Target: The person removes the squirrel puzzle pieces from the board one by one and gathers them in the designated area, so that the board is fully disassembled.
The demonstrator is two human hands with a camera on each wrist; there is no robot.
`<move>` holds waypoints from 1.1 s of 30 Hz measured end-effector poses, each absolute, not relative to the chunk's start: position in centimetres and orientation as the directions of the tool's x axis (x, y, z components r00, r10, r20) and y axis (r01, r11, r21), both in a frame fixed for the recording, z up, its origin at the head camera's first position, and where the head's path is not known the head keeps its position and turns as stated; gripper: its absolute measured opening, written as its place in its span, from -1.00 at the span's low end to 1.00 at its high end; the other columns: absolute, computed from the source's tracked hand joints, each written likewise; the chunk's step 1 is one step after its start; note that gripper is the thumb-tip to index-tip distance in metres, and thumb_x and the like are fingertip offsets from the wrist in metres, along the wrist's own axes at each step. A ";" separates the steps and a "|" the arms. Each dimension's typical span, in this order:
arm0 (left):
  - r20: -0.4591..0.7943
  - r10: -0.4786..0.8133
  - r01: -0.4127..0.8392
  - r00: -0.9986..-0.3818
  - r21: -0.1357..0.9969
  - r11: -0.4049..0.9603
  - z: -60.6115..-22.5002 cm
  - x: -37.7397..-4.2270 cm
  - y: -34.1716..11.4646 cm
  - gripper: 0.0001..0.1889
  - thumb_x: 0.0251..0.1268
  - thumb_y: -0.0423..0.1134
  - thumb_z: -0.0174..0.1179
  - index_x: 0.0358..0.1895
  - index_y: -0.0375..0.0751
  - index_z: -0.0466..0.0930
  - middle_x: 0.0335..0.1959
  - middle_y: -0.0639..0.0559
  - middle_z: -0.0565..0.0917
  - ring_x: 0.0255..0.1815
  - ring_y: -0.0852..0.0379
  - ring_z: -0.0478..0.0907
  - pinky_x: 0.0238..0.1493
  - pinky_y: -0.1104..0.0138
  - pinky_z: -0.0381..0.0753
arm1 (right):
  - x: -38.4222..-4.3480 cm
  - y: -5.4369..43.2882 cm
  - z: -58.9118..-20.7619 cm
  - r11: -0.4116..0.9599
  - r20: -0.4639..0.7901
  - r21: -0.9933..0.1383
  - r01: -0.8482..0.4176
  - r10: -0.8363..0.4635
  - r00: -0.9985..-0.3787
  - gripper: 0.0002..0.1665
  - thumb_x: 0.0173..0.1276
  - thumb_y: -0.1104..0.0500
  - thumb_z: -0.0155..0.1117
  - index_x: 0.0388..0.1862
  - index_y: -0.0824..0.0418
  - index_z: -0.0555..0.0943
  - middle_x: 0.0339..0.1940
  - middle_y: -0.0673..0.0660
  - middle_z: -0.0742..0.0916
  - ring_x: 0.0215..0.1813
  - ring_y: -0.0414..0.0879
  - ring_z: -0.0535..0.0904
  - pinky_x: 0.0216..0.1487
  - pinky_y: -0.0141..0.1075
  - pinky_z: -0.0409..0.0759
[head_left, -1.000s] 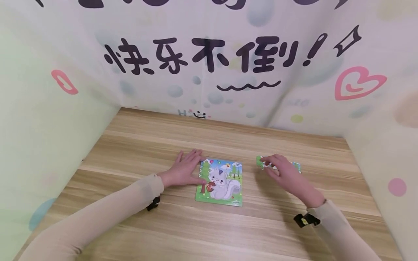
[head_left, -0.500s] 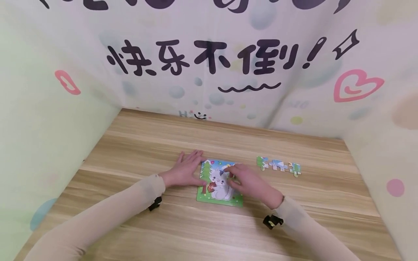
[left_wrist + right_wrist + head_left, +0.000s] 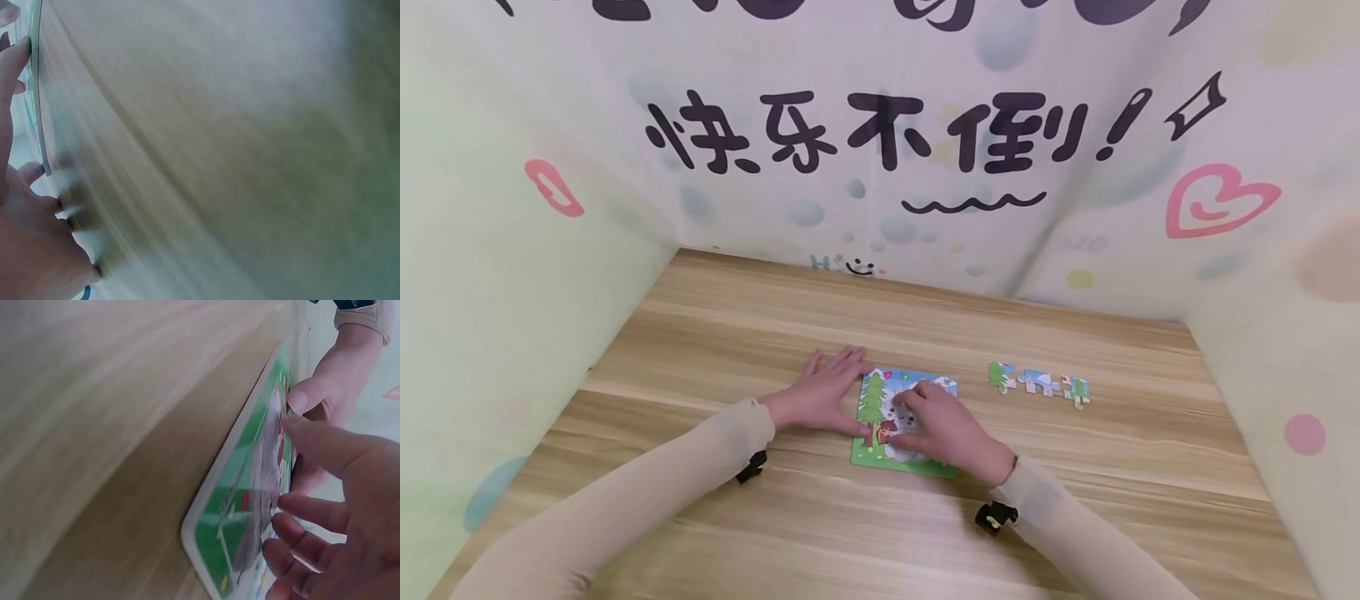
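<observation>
At the near edge, two pale sleeves (image 3: 625,492) are slanting inward over the wood-grain table (image 3: 775,542) from left and right, each with a black wrist device (image 3: 996,517) sitting below its cuff; the right hand (image 3: 951,433) is arching palm-down over the right part of the squirrel puzzle (image 3: 871,400), its fingers loosely bending, thumb and fingertips standing apart, gripping nothing that can be made out; the left hand (image 3: 820,392) is lying flatter at the puzzle's left side, fingers spreading wide toward the far side, thumb resting by the picture's left edge, holding nothing; the puzzle is lying flat on the table between the hands; the right wrist view is showing what the head view is hiding under the right hand, with fingertips meeting the picture face and a rounded board corner lying bare; the left wrist view is showing the board's thin edge, with the left thumb touching it and other fingers resting on the wood; farther right, three loose pieces (image 3: 1039,382) are lying in a row, showing in the head view alone; beyond, black lettering (image 3: 887,133) is running across a pale backdrop (image 3: 775,217).
</observation>
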State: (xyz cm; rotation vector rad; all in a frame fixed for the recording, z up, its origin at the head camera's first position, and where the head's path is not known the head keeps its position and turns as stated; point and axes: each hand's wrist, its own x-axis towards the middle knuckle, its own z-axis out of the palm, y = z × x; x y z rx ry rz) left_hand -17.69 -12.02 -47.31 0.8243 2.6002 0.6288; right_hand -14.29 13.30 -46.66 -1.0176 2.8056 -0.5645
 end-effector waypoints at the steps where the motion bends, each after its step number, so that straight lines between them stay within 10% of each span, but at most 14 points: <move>1: -0.183 0.606 0.455 -0.774 0.505 0.733 -47.3 -17.7 -12.1 0.18 0.05 0.36 0.48 0.65 -0.15 0.12 0.72 -0.27 -0.12 0.73 -0.23 -0.25 0.57 -0.35 -0.45 | -14.3 13.1 -46.7 0.718 0.013 -0.377 -0.585 -0.628 -0.778 -0.29 0.23 -0.09 0.61 0.23 0.28 0.65 -0.03 0.15 0.70 -0.06 -0.03 0.61 -0.01 -0.13 0.68; 33: -0.206 0.600 0.456 -0.773 0.477 0.752 -47.1 -17.9 -12.0 0.17 0.07 0.34 0.48 0.66 -0.11 0.10 0.73 -0.21 -0.14 0.74 -0.19 -0.25 0.59 -0.30 -0.46 | -15.3 10.8 -44.8 0.789 -0.260 -0.500 -0.356 -0.529 -0.807 -0.41 0.28 0.14 0.59 0.16 0.30 0.51 -0.29 0.10 0.64 -0.30 -0.07 0.51 -0.33 -0.23 0.56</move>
